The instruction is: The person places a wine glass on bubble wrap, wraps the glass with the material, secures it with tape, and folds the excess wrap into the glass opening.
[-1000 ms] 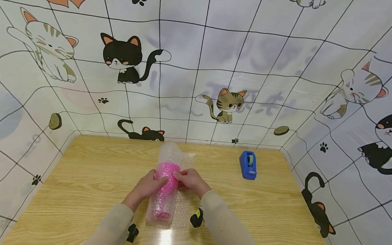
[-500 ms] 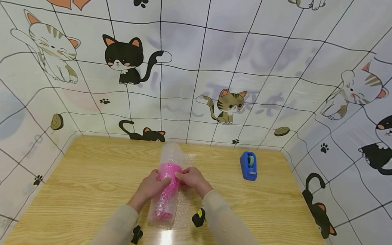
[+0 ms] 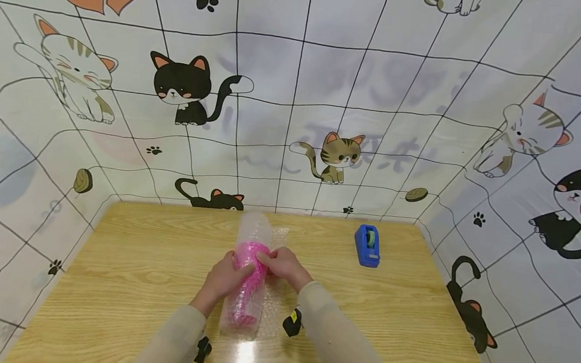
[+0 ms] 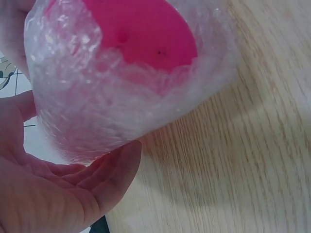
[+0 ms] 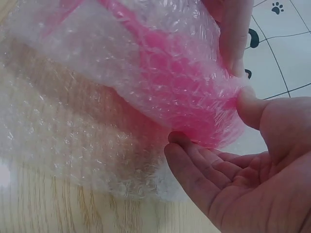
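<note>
Bubble wrap [image 3: 255, 229] is already surrounding the pink object [image 4: 150, 34] my left hand [image 3: 223, 277] and right hand [image 3: 286, 267] are gripping. A flap [image 3: 272, 313] is lying unwound.

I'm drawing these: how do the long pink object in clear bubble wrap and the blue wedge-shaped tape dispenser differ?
The pink object is longer, in clear bubble wrap; the blue tape dispenser is shorter, unwrapped. The left hand and right hand hold the pink object; neither touches the dispenser. Both are brightly coloured.
</note>
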Action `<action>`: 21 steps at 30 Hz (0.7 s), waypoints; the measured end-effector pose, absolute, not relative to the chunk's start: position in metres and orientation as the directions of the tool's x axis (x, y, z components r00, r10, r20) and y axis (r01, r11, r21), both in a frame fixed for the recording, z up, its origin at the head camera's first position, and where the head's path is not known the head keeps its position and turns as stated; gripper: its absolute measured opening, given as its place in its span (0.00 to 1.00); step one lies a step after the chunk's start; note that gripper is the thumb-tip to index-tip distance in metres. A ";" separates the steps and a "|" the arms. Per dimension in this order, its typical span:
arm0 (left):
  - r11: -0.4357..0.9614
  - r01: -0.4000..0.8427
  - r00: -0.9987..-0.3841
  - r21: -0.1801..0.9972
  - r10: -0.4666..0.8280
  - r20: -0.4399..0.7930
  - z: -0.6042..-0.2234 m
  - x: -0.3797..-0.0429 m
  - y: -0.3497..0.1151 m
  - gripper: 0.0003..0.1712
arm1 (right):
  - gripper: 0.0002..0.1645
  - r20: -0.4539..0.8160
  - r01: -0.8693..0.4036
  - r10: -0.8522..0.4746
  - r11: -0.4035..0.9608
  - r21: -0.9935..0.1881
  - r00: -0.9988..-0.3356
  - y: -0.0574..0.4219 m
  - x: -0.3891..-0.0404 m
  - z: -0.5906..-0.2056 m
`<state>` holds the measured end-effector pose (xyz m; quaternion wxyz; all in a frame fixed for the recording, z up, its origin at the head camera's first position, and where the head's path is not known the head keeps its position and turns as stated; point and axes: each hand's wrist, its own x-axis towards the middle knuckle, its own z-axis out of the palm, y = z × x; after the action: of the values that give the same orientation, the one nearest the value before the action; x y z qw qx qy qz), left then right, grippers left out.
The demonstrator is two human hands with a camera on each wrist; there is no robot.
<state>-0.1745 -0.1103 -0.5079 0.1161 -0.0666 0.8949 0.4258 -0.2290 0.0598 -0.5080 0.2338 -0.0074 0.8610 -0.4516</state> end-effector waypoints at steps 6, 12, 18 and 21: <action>0.626 -0.212 -0.963 0.751 -0.004 -0.269 -0.510 -0.172 -0.110 0.49 | 0.29 -0.400 0.200 -0.241 0.578 -0.791 -0.885 0.061 -0.229 -0.510; 0.601 -0.226 -0.956 0.766 0.013 -0.292 -0.508 -0.174 -0.112 0.47 | 0.28 -0.387 0.202 -0.296 0.503 -0.841 -0.874 0.065 -0.229 -0.512; 0.584 -0.237 -0.953 0.776 0.014 -0.302 -0.509 -0.176 -0.114 0.46 | 0.27 -0.421 0.266 -0.295 0.446 -0.854 -0.858 0.064 -0.230 -0.517; 0.572 -0.252 -0.950 0.781 0.008 -0.312 -0.510 -0.176 -0.115 0.47 | 0.27 -0.435 0.289 -0.280 0.438 -0.851 -0.856 0.063 -0.231 -0.521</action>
<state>-0.1764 -0.1152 -0.5098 0.1421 -0.0695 0.8751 0.4574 -0.2310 0.0629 -0.5211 0.2687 0.0029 0.8044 -0.5299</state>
